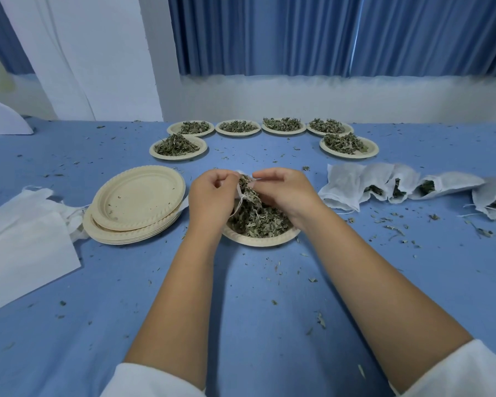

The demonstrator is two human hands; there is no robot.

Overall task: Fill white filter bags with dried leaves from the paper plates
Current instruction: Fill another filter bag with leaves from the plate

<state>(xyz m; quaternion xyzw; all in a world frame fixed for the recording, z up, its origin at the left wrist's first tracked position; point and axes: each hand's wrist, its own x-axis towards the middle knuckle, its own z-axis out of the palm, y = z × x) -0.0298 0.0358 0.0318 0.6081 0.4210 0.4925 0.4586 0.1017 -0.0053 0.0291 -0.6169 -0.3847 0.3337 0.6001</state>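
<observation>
A paper plate (258,239) heaped with dried leaves (259,220) sits in front of me. Over it, my left hand (211,197) pinches the rim of a white filter bag (245,188) that is mostly hidden between my hands. My right hand (285,191) holds the bag's other side, its fingers curled over a clump of leaves at the bag's mouth. Several filled white bags (384,186) lie in a row to the right. Flat empty filter bags (26,239) lie at the left.
A stack of empty paper plates (135,206) stands left of my hands. Several plates of dried leaves (269,133) form an arc at the back of the blue table (255,296). Leaf crumbs are scattered over the cloth. A blue curtain hangs behind.
</observation>
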